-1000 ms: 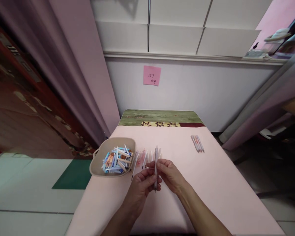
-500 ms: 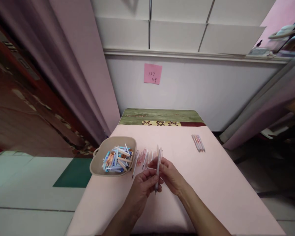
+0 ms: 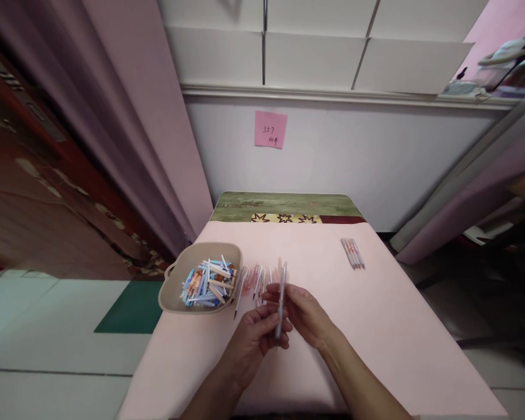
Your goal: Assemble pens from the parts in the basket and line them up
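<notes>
Over the middle of the table a slim, clear-barrelled pen (image 3: 282,297) stands nearly upright, its tip down. My left hand (image 3: 258,332) pinches its lower half between thumb and fingers. My right hand (image 3: 306,309) is closed about the upper part, with fingers passing behind the barrel and the thumb on the near right side. Just beyond the hands lie loose pink pen parts (image 3: 250,280) and thin white refills (image 3: 258,283), partly covered by my fingers. To the left, a beige basket (image 3: 168,297) holds many blue, white, orange and cream pen pieces (image 3: 207,284).
Several pens (image 3: 352,254) lie side by side at the table's right. A pink cloth (image 3: 376,338) covers most of the table, leaving a green patterned strip (image 3: 289,201) at the back. The wall behind carries a pink note (image 3: 270,129). Curtains hang on both sides.
The pen's upper end has leaned slightly to the right while both hands stay around it. My right fingers have loosened a little on the barrel. The view has shifted slightly.
</notes>
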{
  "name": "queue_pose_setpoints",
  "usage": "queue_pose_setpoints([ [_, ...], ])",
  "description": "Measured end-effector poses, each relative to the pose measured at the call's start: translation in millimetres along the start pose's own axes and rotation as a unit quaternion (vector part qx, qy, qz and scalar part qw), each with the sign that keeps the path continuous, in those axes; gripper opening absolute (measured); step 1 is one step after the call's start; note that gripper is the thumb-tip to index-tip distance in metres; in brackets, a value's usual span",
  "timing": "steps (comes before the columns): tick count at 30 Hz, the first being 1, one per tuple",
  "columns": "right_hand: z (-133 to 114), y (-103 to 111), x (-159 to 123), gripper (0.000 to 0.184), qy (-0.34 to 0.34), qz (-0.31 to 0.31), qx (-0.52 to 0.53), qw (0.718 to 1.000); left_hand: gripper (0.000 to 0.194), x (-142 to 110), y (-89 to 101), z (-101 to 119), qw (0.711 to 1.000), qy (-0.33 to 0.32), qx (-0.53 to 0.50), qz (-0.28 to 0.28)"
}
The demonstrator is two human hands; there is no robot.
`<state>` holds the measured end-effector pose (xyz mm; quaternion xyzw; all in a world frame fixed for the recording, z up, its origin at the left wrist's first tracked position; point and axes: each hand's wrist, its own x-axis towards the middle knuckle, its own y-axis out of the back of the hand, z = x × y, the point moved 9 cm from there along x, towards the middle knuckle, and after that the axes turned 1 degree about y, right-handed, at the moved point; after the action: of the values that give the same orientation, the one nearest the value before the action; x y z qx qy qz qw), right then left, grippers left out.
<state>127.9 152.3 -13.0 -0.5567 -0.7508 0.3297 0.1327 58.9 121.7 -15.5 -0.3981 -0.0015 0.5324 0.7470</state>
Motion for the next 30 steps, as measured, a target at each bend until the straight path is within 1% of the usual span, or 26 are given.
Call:
queue_pose_setpoints([
  [3,5,4,-1,0.037,-0.012,-0.006,-0.004,1.000,0.023,0,-0.1,-2,1.000,0.007,-0.001,0.002],
  [5,8,9,0,0.037,-0.014,0.006,-0.015,1.000,0.023,1,2.6,-2,1.000,-0.011,0.013,0.019],
  [9,7,15,2,0.036,-0.011,0.055,-0.053,0.997,0.027,2,13.8,-2,0.995,-0.059,0.041,0.076],
  [12,4,18,-1,0.034,0.022,0.094,-0.101,0.990,0.027,6,20.0,0,0.989,-0.094,0.058,0.095],
  [14,5,21,-2,0.033,0.041,0.106,-0.139,0.984,0.028,9,21.7,0,0.985,-0.103,0.101,0.091],
  [16,5,34,-2,0.033,0.051,0.124,-0.203,0.970,0.030,11,26.8,-3,0.975,-0.105,0.172,0.094],
  [17,1,46,-1,0.034,0.052,0.146,-0.262,0.952,0.031,11,32.9,-4,0.964,-0.113,0.214,0.107],
  [18,-7,62,-1,0.035,0.056,0.179,-0.335,0.924,0.032,8,41.6,-3,0.948,-0.133,0.258,0.131],
  [19,-21,83,-2,0.035,0.053,0.227,-0.433,0.871,0.033,3,52.3,1,0.924,-0.166,0.303,0.166],
  [20,-39,105,-3,0.038,0.037,0.279,-0.541,0.792,0.033,-4,64.6,5,0.891,-0.204,0.348,0.209],
  [21,-58,127,-4,0.037,0.027,0.316,-0.577,0.753,0.034,-12,75.3,9,0.852,-0.244,0.392,0.246],
  [22,-77,148,-4,0.035,0.022,0.343,-0.597,0.725,0.035,-20,83.9,13,0.809,-0.288,0.432,0.275],
  [23,-97,169,-5,0.032,0.014,0.370,-0.618,0.694,0.036,-26,89.1,14,0.771,-0.325,0.468,0.283],
  [25,-134,204,-5,0.030,-0.007,0.420,-0.654,0.630,0.040,-32,95.7,12,0.712,-0.376,0.522,0.282],
  [27,-158,228,0,0.028,-0.033,0.438,-0.684,0.583,0.044,-33,96.9,10,0.669,-0.404,0.559,0.277],
  [28,-165,236,4,0.027,-0.045,0.441,-0.696,0.564,0.044,-31,95.4,9,0.653,-0.412,0.576,0.270],
  [30,-172,247,13,0.029,-0.063,0.441,-0.717,0.536,0.044,-27,90.6,6,0.630,-0.416,0.604,0.255],
])
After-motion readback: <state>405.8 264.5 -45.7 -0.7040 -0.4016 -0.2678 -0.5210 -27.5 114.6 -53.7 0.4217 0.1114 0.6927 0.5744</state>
